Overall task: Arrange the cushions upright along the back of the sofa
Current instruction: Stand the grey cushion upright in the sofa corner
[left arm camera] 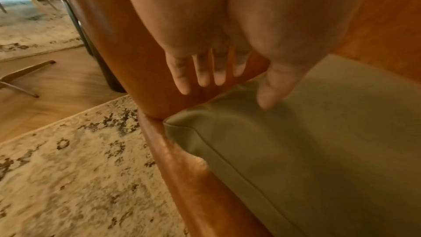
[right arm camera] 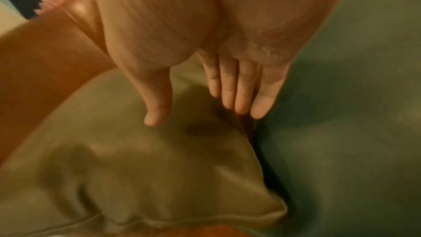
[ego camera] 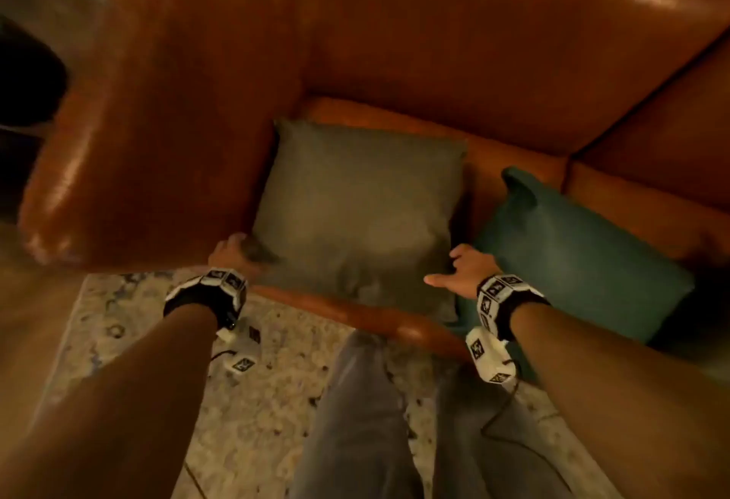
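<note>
Rug [ego camera: 130, 325]: pale, mottled with dark flecks, on wood-look floor; the left wrist view alone shows slim chair legs [left arm camera: 20, 82] beyond it.
Sofa [ego camera: 434, 44]: glossy tan leather, rounded armrest at left, seamed back.
Left hand [ego camera: 233, 253]: at the near left corner of the olive cushion, fingers [left arm camera: 182, 78] straight and spread against the armrest, thumb on the fabric; nothing clasped.
Olive cushion [ego camera: 355, 214]: square, matte woven cloth with a piped edge, lying flat on the seat against the armrest.
Right hand [ego camera: 466, 269]: at the olive cushion's near right edge, fingers [right arm camera: 241, 93] straight and together, entering the gap between cushions, thumb apart on the olive cloth.
Teal cushion [ego camera: 584, 261]: square, soft, flat on the seat just beside the olive one.
</note>
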Demonstrator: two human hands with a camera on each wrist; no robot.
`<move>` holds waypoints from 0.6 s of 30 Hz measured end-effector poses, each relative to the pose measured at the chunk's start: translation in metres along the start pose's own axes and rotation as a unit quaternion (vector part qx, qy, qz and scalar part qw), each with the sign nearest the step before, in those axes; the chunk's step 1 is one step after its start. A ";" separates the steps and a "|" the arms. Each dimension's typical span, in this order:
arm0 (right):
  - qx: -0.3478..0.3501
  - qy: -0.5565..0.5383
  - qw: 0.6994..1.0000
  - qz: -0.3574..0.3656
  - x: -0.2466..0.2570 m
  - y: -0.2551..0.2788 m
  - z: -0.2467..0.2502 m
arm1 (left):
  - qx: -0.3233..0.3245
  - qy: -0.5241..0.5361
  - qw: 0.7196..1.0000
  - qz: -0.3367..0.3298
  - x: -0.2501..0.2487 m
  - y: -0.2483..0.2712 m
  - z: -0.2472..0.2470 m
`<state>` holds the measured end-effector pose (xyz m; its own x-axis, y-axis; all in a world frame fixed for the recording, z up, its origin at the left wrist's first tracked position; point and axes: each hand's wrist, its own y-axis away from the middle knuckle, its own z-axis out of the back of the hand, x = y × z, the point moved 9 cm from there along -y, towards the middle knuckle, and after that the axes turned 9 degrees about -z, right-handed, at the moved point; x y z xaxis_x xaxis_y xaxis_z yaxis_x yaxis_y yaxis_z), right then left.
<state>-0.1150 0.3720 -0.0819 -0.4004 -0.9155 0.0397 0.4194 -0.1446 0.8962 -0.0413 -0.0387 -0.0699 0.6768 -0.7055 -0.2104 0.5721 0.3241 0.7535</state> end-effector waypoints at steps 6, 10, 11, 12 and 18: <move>0.046 0.000 0.995 -0.088 -0.030 -0.002 -0.041 | 0.072 -0.079 0.994 -0.001 0.021 -0.001 -0.026; 0.022 -0.052 0.994 -0.090 -0.035 0.011 -0.024 | 0.023 0.018 1.000 0.002 0.021 0.003 0.005; 0.007 -0.075 0.993 -0.086 -0.035 0.016 -0.009 | -0.010 0.075 0.997 0.002 0.017 0.006 0.020; -0.010 -0.111 0.991 -0.072 -0.034 0.019 0.007 | -0.050 0.129 0.990 -0.004 0.009 0.010 0.037; -0.140 -0.365 0.920 0.028 -0.012 0.049 0.132 | -0.163 0.432 0.880 -0.109 -0.098 0.043 0.127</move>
<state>-0.1966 0.4254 0.0201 -0.7698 -0.4433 0.4593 0.6078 -0.2895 0.7394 -0.1419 -0.0360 0.0625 0.5537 -0.0769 -0.8291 0.7391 0.5040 0.4469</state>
